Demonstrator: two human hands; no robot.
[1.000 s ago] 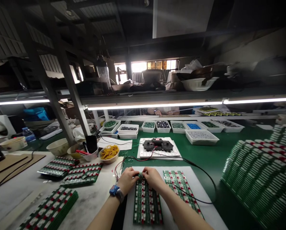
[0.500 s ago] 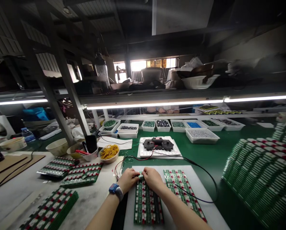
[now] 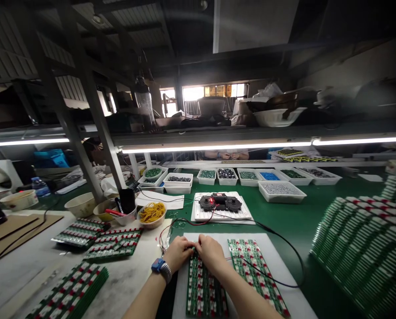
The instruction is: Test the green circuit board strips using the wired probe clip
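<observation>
My left hand (image 3: pixel 178 253), with a blue watch (image 3: pixel 157 265) on its wrist, bends its fingers at the far end of a circuit board panel (image 3: pixel 201 288). Against it, fingertips nearly touching, my right hand (image 3: pixel 211 253) is closed at the same spot. What the fingers hold there is hidden. The panel carries rows of white and red parts and lies on a white board (image 3: pixel 181 305). A similar panel (image 3: pixel 251 266) lies to its right. Beyond the hands sits a black twin-dial device (image 3: pixel 223 201) with a red light, on a white tray (image 3: pixel 198 215).
A thin black cable (image 3: pixel 299 257) loops around the right side. Tall stacks of circuit boards (image 3: pixel 347 248) stand at right; more panels (image 3: pixel 71 288) lie at left. White bins of small parts (image 3: pixel 206 180) line the back. A bowl of yellow rubber bands (image 3: pixel 152 213) stands left of centre.
My fingertips have drawn together and cover the small black-centred part that showed between them. A red light now glows on the black device. The view has shifted slightly.
</observation>
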